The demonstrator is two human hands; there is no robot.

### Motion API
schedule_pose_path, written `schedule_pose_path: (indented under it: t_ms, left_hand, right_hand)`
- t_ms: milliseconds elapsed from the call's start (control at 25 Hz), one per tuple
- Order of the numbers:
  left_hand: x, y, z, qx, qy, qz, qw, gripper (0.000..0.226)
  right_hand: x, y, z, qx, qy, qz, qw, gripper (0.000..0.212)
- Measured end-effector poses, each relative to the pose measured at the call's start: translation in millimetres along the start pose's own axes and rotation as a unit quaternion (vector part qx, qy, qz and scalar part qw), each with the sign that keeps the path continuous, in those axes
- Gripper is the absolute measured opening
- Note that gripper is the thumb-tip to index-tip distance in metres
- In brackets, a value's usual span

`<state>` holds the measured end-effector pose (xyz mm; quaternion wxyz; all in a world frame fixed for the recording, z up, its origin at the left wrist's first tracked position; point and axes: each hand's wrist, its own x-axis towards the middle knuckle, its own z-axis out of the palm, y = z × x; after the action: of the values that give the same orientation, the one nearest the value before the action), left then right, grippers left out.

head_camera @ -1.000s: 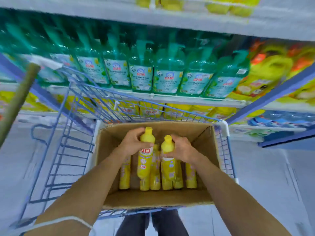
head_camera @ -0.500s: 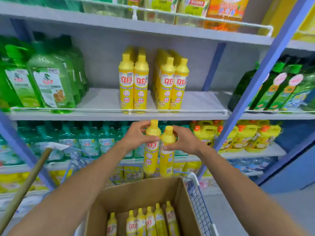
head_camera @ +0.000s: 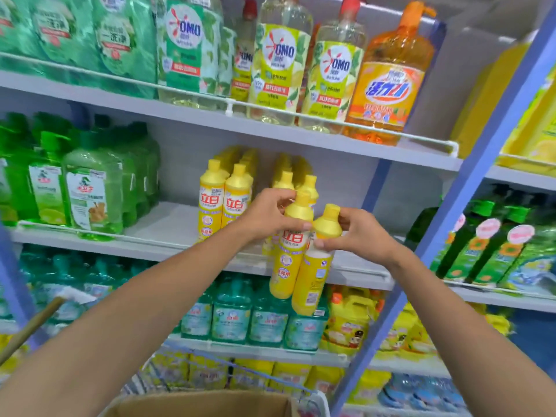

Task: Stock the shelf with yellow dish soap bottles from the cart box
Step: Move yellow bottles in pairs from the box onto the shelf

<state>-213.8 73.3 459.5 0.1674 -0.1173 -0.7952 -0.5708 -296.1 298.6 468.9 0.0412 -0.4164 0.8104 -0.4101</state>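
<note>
Both arms were up in front of the middle shelf (head_camera: 168,224). The left hand (head_camera: 267,215) had its thumb and fingers curled round the neck of one yellow bottle (head_camera: 288,254), just under the cap, with the red front label facing out. The right hand (head_camera: 361,236) pinched the shoulder of a second yellow bottle (head_camera: 313,272), which showed its back label and barcode. The two bottles touched side by side and leaned a little. They hung just in front of the shelf's front rail, and their bases dropped below it across the teal bottles (head_camera: 231,314) one tier down. On the shelf itself stood the stocked yellow bottles (head_camera: 224,203), two clear at the front. A second cluster beside them was largely covered by the left hand and the held caps, and the rows behind blurred together, so no count was possible. Bare shelf lay between those and the green bottles (head_camera: 90,194) at the shelf's left end. At its right end a blue upright (head_camera: 469,188) crossed it on a slant. Well below the shelf, only the top flap of the cardboard box (head_camera: 198,404) showed, cut off by the bottom edge with its contents out of sight. The cart wire (head_camera: 210,359) behind it was hard to make out.
</note>
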Motion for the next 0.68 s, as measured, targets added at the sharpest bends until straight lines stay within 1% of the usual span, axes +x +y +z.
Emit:
schedule_pose_path:
  t_ms: [80,200,400,480,560,680]
  left_hand:
    - [28,8,13,0.021,0.008,0.009,1.0,0.027]
    - [65,6,35,0.048,0.018,0.024,0.998,0.031]
    - [103,6,74,0.062,0.061,0.02,0.996,0.032]
    - [118,6,86,0.061,0.085,0.013,0.994,0.041]
    - [129,2,97,0.078,0.106,0.008,0.991,0.052]
    - [140,-8,110,0.098,0.127,-0.008,0.987,0.056]
  right_hand:
    - [14,12,-33,-0.005,-0.001,-0.018,1.0,0.051]
    - [30,37,-70,-0.009,0.003,-0.031,0.999,0.05]
    - [51,78,-116,-0.022,0.008,-0.064,0.998,0.061]
    - [60,91,-128,-0.01,0.006,-0.068,0.998,0.059]
    - [67,106,-133,-0.009,0.004,-0.067,0.998,0.062]
    - [75,127,-136,-0.004,0.012,-0.058,0.998,0.072]
